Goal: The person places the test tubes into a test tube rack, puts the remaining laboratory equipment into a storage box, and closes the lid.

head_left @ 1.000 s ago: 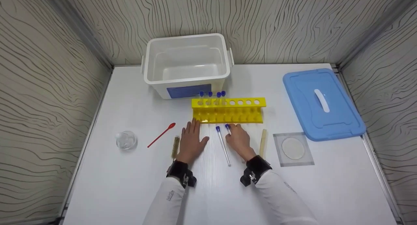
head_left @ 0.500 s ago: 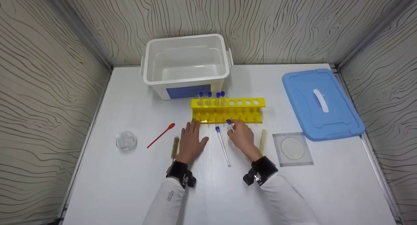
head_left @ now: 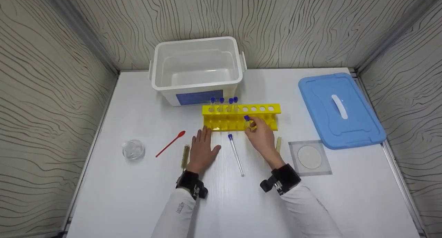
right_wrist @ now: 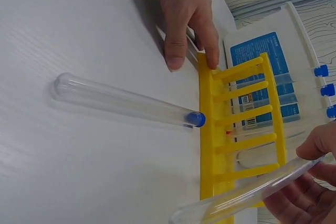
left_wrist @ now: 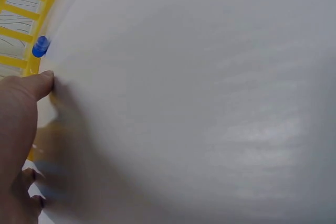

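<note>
Between thumb and fingers my right hand (head_left: pixel 261 136) pinches a clear test tube (right_wrist: pixel 252 190) near its blue-capped top, lifted and tilted in front of the yellow test tube rack (head_left: pixel 241 109). Several capped tubes (head_left: pixel 221 100) stand in the rack's left holes; the holes to their right are bare. My left hand (head_left: pixel 202 151) lies flat on the table with spread fingers, fingertips right at the rack's front left corner. Another test tube (head_left: pixel 236 156) with a blue cap lies on the table between my hands, its cap toward the rack.
Behind the rack stands a white bin (head_left: pixel 197 85); its blue lid (head_left: pixel 343 110) lies at the right. A red spoon (head_left: pixel 170 144), tube brush (head_left: pixel 185 157) and glass vessel (head_left: pixel 133 149) are on the left. A wooden strip (head_left: pixel 278 144) and a gauze square (head_left: pixel 309 157) lie to the right.
My right hand has raised its test tube off the table and carried it forward and slightly right, up to the rack. My left hand has stayed in place.
</note>
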The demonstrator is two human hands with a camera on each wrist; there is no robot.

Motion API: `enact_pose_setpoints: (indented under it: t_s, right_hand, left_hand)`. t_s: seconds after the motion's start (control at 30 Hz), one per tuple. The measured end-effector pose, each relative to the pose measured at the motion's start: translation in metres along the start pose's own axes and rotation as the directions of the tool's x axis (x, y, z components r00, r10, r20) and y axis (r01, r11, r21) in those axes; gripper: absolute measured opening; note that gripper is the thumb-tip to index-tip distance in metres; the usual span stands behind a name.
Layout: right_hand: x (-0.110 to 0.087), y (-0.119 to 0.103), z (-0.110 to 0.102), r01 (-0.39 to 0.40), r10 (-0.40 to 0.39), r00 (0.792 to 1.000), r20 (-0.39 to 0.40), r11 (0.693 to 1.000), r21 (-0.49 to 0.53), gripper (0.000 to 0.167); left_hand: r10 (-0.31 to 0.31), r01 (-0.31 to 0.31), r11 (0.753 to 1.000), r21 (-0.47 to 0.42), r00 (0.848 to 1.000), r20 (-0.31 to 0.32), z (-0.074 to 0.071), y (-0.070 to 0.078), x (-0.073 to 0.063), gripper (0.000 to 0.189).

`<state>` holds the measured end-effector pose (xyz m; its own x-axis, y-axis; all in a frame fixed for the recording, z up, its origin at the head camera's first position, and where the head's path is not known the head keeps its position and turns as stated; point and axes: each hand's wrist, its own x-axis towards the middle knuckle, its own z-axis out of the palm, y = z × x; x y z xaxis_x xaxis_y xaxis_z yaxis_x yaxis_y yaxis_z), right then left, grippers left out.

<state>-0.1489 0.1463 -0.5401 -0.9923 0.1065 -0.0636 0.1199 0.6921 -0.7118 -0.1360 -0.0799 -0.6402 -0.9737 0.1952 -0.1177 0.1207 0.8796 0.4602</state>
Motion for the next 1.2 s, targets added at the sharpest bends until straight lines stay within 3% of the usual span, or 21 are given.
enact_pose_setpoints:
  t_s: [0.27, 0.47, 0.6, 0.97, 1.2]
  right_hand:
    - [0.006, -0.009, -0.014, 0.047, -0.038, 0.997, -0.065, 0.99, 0.13, 0.043]
    - [0.011, -0.013, -0.022, 0.15, -0.115, 0.983, -0.145, 0.955, 0.256, 0.042]
    - [0.014, -0.015, -0.027, 0.171, -0.13, 0.98, -0.153, 0.939, 0.299, 0.041]
    - [0.021, -0.023, -0.039, 0.194, -0.151, 0.976, -0.157, 0.928, 0.318, 0.041]
    - [0.027, -0.029, -0.045, 0.263, -0.203, 0.957, -0.206, 0.907, 0.33, 0.037]
  left_hand:
    - [-0.015, 0.015, 1.0, 0.004, 1.0, 0.009, 0.0, 0.001, 0.0, 0.082]
    - [-0.021, 0.021, 1.0, -0.013, 1.0, 0.007, -0.001, 0.002, -0.001, 0.082]
    - [-0.018, 0.018, 1.0, -0.012, 1.0, 0.004, -0.002, 0.002, -0.001, 0.082]
    - [-0.045, 0.043, 0.998, 0.046, 0.998, 0.043, -0.003, 0.005, -0.001, 0.083]
    - [-0.041, 0.039, 0.999, 0.037, 0.999, 0.035, -0.002, 0.004, 0.0, 0.083]
